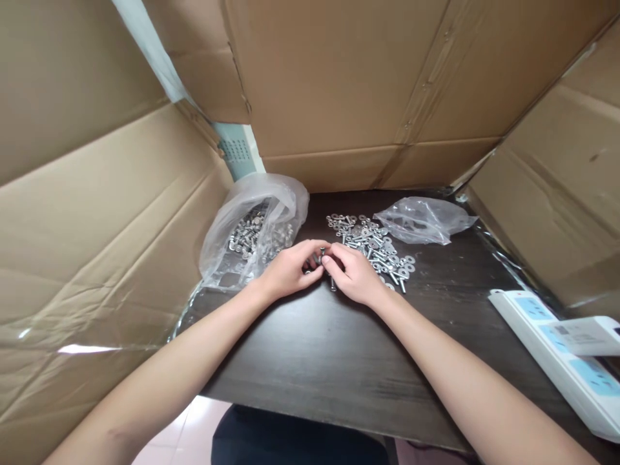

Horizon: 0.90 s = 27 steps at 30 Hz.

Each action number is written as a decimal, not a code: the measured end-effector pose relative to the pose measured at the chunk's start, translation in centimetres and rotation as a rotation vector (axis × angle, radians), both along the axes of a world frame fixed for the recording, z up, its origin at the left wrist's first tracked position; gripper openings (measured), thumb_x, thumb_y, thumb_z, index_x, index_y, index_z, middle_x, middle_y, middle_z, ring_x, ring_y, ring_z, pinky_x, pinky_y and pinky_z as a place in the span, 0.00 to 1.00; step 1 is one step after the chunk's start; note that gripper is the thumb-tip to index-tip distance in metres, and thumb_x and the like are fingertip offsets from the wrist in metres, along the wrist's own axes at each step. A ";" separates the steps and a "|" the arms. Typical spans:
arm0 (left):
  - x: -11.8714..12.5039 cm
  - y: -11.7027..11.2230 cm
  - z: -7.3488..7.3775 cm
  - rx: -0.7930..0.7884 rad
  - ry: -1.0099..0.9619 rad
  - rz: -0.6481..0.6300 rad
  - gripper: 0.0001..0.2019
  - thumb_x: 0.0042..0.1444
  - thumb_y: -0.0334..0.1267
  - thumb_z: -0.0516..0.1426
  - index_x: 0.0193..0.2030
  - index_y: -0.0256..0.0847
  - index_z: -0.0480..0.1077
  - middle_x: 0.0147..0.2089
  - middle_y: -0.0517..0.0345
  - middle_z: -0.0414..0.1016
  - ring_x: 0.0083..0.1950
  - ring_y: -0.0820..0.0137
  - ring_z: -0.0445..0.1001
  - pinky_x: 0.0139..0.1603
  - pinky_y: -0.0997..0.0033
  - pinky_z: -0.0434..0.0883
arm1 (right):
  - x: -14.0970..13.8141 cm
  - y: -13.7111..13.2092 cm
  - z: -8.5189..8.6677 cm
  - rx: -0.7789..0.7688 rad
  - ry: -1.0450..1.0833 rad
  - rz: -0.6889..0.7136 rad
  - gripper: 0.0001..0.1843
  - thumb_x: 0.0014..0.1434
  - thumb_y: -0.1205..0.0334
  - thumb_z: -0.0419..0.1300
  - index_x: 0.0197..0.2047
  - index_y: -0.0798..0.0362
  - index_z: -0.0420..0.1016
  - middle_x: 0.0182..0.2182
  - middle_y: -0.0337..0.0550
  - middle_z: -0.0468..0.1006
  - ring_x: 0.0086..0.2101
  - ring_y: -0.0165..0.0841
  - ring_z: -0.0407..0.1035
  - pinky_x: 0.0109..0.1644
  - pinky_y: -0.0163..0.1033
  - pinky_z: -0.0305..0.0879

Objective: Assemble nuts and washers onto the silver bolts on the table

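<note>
My left hand (pixel 292 269) and my right hand (pixel 356 274) meet at the fingertips above the dark table. Both are closed in a pinch around a small metal bolt (pixel 322 252); fingers cover part of it. Below my right thumb a second bolt (pixel 332 285) shows, and I cannot tell if it is held or lies on the table. Just beyond my right hand spreads a loose pile of bolts, nuts and washers (pixel 371 242). Left of my left hand, a clear plastic bag (pixel 285 187) stands open with many small metal fasteners (pixel 247 234) inside.
A flattened clear plastic bag (pixel 421 219) lies at the back right. On the right, a white power strip (pixel 557 361) has a white plug or adapter (pixel 591 336) over it. Cardboard walls (pixel 339 84) enclose the dark table (pixel 310 361) at the back and sides.
</note>
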<state>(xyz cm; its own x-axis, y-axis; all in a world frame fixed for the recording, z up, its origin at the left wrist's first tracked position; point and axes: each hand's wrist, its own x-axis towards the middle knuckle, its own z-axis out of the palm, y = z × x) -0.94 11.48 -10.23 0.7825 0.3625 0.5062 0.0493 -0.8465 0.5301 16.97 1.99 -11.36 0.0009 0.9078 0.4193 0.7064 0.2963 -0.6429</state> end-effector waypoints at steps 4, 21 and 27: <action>-0.3 -0.3 0.9 0.166 -0.019 0.036 0.09 0.70 0.35 0.56 0.54 0.39 0.73 0.45 0.53 0.79 0.38 0.71 0.78 0.42 0.71 0.77 | -0.2 -0.3 0.5 0.108 0.039 0.009 0.09 0.72 0.58 0.54 0.39 0.51 0.69 0.32 0.40 0.71 0.32 0.34 0.67 0.38 0.39 0.60; -5.2 4.1 5.8 0.191 0.287 0.876 0.07 0.65 0.41 0.59 0.42 0.41 0.75 0.38 0.53 0.82 0.39 0.59 0.80 0.38 0.64 0.70 | 1.3 0.4 1.5 0.522 -0.052 -0.367 0.27 0.72 0.65 0.54 0.22 0.50 0.46 0.16 0.31 0.48 0.18 0.25 0.45 0.24 0.38 0.43; -5.3 4.7 5.0 0.170 0.308 0.860 0.12 0.65 0.35 0.58 0.54 0.42 0.76 0.53 0.51 0.82 0.49 0.55 0.82 0.50 0.61 0.75 | 0.8 0.8 0.5 0.525 -0.126 -0.356 0.24 0.72 0.67 0.53 0.24 0.49 0.48 0.18 0.32 0.51 0.19 0.26 0.48 0.26 0.39 0.46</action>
<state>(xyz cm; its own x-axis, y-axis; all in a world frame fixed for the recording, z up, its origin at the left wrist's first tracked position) -6.23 16.13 -5.26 0.3878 0.8202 0.4205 0.8139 -0.5189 0.2614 17.77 2.79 -10.86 0.1862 0.5351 0.8240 0.8799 0.2824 -0.3822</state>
